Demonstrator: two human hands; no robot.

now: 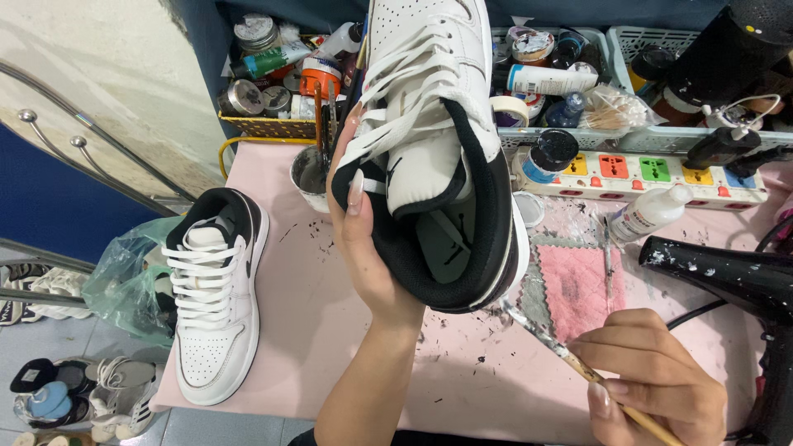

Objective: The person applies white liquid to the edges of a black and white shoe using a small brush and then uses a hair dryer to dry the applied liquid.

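Gripping a white-and-black sneaker [438,140] from its left side, the left hand [363,239] holds it raised over a pink table [330,330], heel toward the camera and toe pointing away, so the collar and heel edge face the worker. Its fingers wrap behind the laces and tongue, out of sight, while the thumb presses flat on the black collar, which steadies the shoe at a tilt.

Just below and right of that thumb, the right hand [652,380] pinches a thin brush [578,363] in a closed, pen-like grip, fingers curled round the wooden handle; the paint-smeared tip angles up toward the shoe's lower heel edge and ends just short of it, or possibly touching (the picture does not settle which).

Well left of the left hand, the matching shoe [211,306] lies flat at the table's edge. Beyond the fingers stand baskets of paint jars [273,74], a power strip [644,173] and a squeeze bottle [652,213]. A pink cloth [574,289] lies above the right hand, a black hair dryer [735,281] to its right.
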